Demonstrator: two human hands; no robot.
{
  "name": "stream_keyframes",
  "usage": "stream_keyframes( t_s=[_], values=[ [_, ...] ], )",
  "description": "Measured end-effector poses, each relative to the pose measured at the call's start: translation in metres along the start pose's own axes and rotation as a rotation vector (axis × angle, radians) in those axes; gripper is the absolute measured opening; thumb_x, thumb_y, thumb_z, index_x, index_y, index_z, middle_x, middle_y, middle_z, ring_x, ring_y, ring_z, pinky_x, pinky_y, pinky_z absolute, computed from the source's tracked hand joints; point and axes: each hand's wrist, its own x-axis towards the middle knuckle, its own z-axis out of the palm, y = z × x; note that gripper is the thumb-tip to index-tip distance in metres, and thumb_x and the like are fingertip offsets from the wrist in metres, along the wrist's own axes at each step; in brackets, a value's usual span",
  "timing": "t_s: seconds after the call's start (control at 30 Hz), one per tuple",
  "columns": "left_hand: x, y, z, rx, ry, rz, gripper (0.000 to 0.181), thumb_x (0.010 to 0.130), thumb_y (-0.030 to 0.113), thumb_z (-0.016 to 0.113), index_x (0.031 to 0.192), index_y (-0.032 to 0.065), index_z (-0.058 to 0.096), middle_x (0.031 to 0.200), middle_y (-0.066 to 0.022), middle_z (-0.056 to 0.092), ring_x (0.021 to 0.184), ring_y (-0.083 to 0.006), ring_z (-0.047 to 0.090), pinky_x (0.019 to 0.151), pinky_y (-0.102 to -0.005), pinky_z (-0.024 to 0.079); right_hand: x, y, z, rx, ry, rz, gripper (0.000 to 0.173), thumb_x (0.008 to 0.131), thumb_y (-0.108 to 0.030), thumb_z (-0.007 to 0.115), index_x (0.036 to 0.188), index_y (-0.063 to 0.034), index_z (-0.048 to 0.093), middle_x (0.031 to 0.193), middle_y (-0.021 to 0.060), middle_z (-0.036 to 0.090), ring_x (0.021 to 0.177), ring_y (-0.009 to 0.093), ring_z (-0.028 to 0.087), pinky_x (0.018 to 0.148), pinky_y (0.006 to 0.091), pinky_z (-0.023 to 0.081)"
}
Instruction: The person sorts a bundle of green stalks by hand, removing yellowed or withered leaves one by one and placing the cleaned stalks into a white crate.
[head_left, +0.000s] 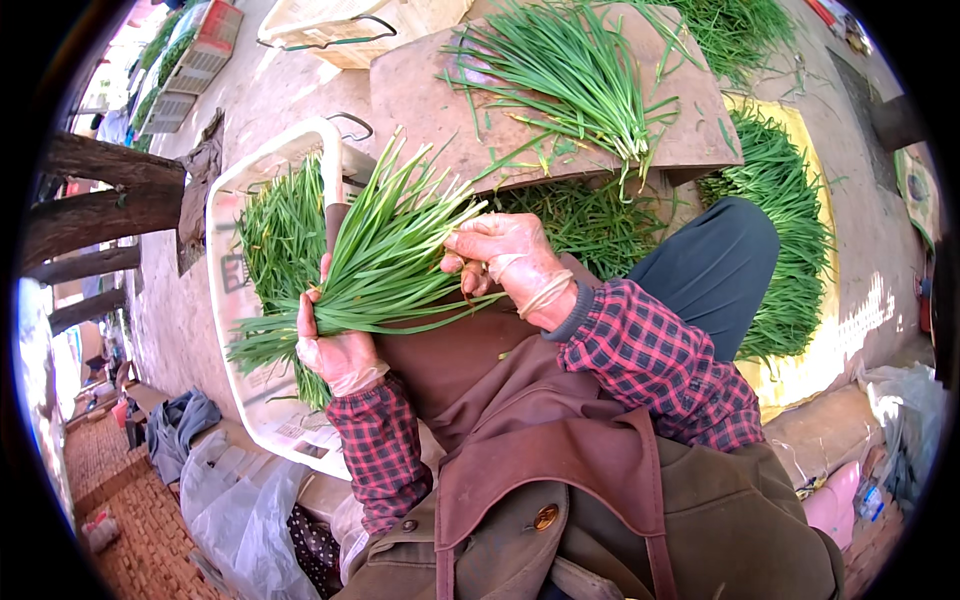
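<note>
My left hand (341, 356) is closed around a bunch of green garlic chives (390, 255), whose leaf tips hang out past my wrist over a white plastic crate (262, 427). At the pale stem ends, my right hand (510, 259) pinches with thumb and fingers; a thin reddish strand dangles below them. Both hands wear thin clear gloves, and a rubber band circles the right wrist. More chives (289, 232) fill part of the crate. Ahead, a loose heap of chives (570, 82) lies on a low brown board (420, 112).
Cut chive scraps (585, 221) cover the ground under the board. To the right, a dense row of chives (787, 255) lies on a yellow sheet (817, 195). Another crate (322, 30) stands beyond the board. Dark wooden beams (112, 202) and a clear plastic bag (240, 510) are at left.
</note>
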Motion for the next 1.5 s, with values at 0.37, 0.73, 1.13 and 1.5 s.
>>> stream_keyframes(
  t_s=[0.37, 0.73, 1.13, 1.5],
  values=[
    [-0.001, -0.004, 0.001, -0.008, 0.015, 0.01, 0.023, 0.1, 0.018, 0.05, 0.091, 0.0022, 0.064, 0.151, -0.0312, 0.037, 0.134, -0.0362, 0.048, 0.112, -0.0542, 0.038, 0.001, 0.011, -0.006, 0.01, -0.018, -0.054, 0.016, 0.089, -0.012, 0.069, 0.086, 0.0028, 0.068, 0.072, 0.009, 0.069, 0.05, 0.012, 0.062, 0.045, 0.0236, 0.046],
    [0.002, -0.001, 0.01, -0.044, 0.138, 0.008, 0.021, 0.1, 0.017, 0.05, 0.089, 0.0027, 0.061, 0.15, -0.0304, 0.04, 0.134, -0.0376, 0.047, 0.112, -0.0526, 0.039, 0.006, -0.016, -0.074, -0.027, 0.366, -0.443, 0.016, 0.09, -0.014, 0.065, 0.086, 0.0006, 0.07, 0.065, 0.0052, 0.064, 0.048, 0.009, 0.055, 0.043, 0.0224, 0.043],
    [0.012, 0.027, -0.021, -0.114, 0.069, -0.005, 0.019, 0.098, 0.014, 0.053, 0.092, 0.0005, 0.064, 0.148, -0.0269, 0.045, 0.138, -0.0381, 0.043, 0.116, -0.0561, 0.033, -0.006, -0.004, -0.068, -0.624, 0.035, -0.42, 0.032, 0.089, -0.013, 0.075, 0.115, 0.0031, 0.069, 0.1, 0.0063, 0.072, 0.089, 0.01, 0.064, 0.081, 0.0259, 0.052],
    [0.009, 0.009, -0.007, -0.145, 0.1, -0.031, 0.018, 0.099, 0.012, 0.053, 0.096, -0.001, 0.064, 0.145, -0.0313, 0.045, 0.132, -0.0375, 0.049, 0.114, -0.0553, 0.037, 0.004, 0.016, -0.031, -0.548, -0.061, -0.574, 0.017, 0.087, -0.011, 0.073, 0.096, 0.0027, 0.073, 0.091, 0.0058, 0.069, 0.087, 0.012, 0.063, 0.078, 0.0268, 0.05]
  ],
)
